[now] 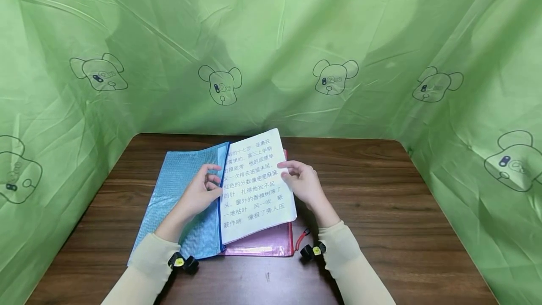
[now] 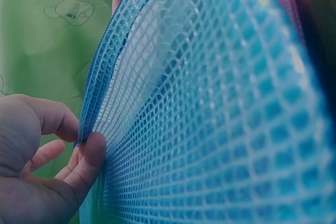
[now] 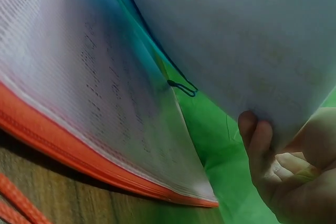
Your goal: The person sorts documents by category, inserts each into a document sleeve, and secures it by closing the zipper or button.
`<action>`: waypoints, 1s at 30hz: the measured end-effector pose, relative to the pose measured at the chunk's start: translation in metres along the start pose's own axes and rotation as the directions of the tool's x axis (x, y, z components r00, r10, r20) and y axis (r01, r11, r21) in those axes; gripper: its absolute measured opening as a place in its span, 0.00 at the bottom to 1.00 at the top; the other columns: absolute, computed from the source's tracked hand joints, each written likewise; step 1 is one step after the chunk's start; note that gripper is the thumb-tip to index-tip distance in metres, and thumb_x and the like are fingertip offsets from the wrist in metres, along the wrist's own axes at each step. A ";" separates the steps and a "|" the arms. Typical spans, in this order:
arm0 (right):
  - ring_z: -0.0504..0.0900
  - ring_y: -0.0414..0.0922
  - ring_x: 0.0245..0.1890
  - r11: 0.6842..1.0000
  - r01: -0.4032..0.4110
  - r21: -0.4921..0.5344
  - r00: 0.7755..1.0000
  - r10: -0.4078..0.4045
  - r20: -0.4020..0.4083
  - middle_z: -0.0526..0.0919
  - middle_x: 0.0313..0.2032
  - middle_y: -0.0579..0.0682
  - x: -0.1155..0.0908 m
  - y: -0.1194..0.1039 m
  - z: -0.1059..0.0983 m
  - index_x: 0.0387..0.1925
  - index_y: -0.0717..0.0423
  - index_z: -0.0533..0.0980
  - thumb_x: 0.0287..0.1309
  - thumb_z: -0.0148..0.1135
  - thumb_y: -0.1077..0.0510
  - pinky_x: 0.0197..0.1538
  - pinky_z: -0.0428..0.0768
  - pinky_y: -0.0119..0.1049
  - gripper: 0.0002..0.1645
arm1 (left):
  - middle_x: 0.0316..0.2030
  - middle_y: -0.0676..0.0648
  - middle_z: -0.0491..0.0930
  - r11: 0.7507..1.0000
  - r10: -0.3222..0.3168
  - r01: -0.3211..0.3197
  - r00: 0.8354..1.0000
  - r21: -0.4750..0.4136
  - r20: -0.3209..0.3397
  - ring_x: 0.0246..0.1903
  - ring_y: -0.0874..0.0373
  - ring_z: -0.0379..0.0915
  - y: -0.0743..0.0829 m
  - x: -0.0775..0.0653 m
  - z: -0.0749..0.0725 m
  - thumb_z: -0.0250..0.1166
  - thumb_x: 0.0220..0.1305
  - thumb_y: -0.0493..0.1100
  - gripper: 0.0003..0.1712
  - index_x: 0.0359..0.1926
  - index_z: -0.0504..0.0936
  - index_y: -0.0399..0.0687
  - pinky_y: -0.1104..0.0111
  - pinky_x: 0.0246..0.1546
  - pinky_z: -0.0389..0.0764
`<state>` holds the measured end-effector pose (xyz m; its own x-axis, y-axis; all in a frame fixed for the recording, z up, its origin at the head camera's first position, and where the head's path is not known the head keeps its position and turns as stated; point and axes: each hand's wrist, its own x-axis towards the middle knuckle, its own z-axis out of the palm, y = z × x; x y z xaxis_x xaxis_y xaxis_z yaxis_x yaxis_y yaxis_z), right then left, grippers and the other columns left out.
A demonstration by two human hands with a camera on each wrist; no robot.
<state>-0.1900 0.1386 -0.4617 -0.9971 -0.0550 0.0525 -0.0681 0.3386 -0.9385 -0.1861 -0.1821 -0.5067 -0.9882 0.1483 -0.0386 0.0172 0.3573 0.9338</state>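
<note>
A blue mesh zipper pouch [image 1: 182, 168] lies on the left side of the table. My left hand [image 1: 199, 194] pinches its zipper edge between thumb and fingers, clearly so in the left wrist view. White sheets of paper [image 1: 254, 187] with handwritten characters slant up from that edge. Through the blue mesh [image 2: 210, 108], white paper shows, so part of the sheets seems to be inside. My right hand [image 1: 304, 185] pinches the sheets at their right edge. Beneath lies a pink mesh pouch [image 1: 262, 247] with a red zipper edge [image 3: 105, 171]; a sheet with writing shows through it.
A red cord pull [image 1: 299, 240] hangs from the pink pouch near my right wrist. Dark wood tabletop [image 1: 381, 211] extends to the right. Green cloth [image 1: 271, 51] with printed bear heads hangs around the back and sides.
</note>
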 end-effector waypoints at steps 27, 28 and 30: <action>0.90 0.48 0.34 1.000 0.016 -0.010 1.000 -0.016 -0.010 0.92 0.42 0.57 0.000 0.001 0.001 0.55 0.57 0.88 0.72 0.67 0.67 0.34 0.87 0.37 0.15 | 0.52 0.39 0.77 0.998 0.002 -0.002 1.000 0.056 -0.003 0.42 0.47 0.77 0.003 -0.001 0.003 0.67 0.67 0.30 0.35 0.73 0.69 0.48 0.64 0.35 0.83; 0.90 0.47 0.34 1.000 0.019 -0.009 1.000 -0.019 -0.012 0.92 0.42 0.57 0.000 0.001 0.002 0.55 0.57 0.88 0.72 0.67 0.68 0.33 0.87 0.37 0.15 | 0.52 0.39 0.77 0.998 0.003 -0.003 1.000 0.064 -0.002 0.42 0.47 0.77 0.002 -0.001 0.003 0.67 0.67 0.30 0.35 0.73 0.69 0.48 0.64 0.36 0.83; 0.90 0.47 0.33 1.000 0.025 -0.007 1.000 -0.025 -0.014 0.92 0.41 0.57 0.001 0.003 0.003 0.55 0.57 0.88 0.71 0.67 0.68 0.33 0.86 0.37 0.15 | 0.51 0.40 0.76 0.997 0.003 -0.003 1.000 0.075 -0.002 0.41 0.47 0.76 0.002 0.000 0.004 0.67 0.67 0.30 0.35 0.72 0.70 0.48 0.64 0.36 0.82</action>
<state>-0.1907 0.1366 -0.4656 -0.9954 -0.0505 0.0811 -0.0936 0.3441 -0.9343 -0.1852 -0.1777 -0.5063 -0.9885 0.1475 -0.0347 0.0316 0.4248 0.9048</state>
